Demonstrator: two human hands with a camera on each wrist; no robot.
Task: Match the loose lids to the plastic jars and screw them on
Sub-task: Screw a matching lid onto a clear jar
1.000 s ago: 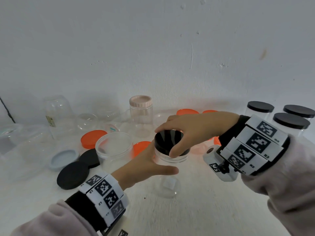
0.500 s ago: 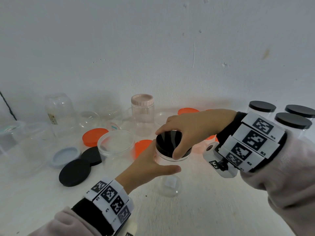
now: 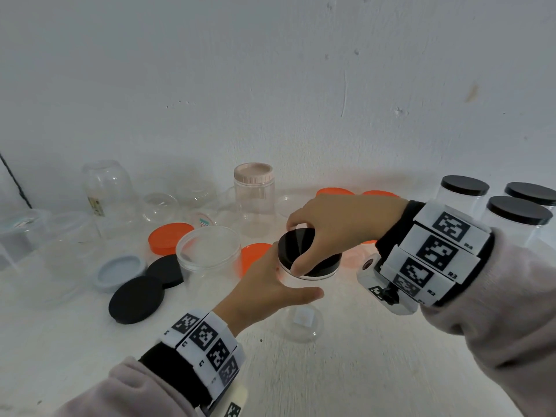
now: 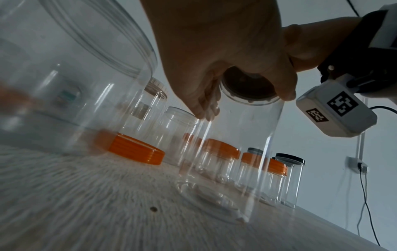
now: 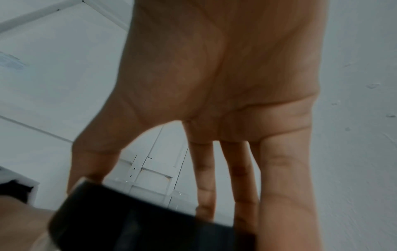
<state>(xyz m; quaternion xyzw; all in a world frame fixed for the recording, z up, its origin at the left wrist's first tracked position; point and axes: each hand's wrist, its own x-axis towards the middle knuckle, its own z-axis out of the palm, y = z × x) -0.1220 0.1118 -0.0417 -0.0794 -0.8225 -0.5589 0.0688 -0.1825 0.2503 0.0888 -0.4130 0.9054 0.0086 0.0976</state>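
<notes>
Head view: a clear jar [image 3: 301, 299] is stood upright on the white table [image 3: 376, 371], in front of the other jars, with a black lid [image 3: 304, 251] seated on its mouth.
Left hand [image 3: 267, 291]: wrapped around the jar's upper wall just under the lid; the jar is steadied by it.
Right hand [image 3: 337, 227]: curled over the lid from above, the rim pinched between thumb and fingertips.
Right wrist view: the lid [image 5: 139, 220] is seen blurred below the fingers [image 5: 242, 178].
Step judged: lid being screwed on; how far it is threaded cannot be told.
Risk 1: cross-threading, if the lid is turned while tilted.
Risk 2: the thin wall may be squeezed out of round by the left grip, so the threads bind.
Risk 3: the open wide jar [image 3: 210, 251] just beside may be knocked by the left wrist.
</notes>
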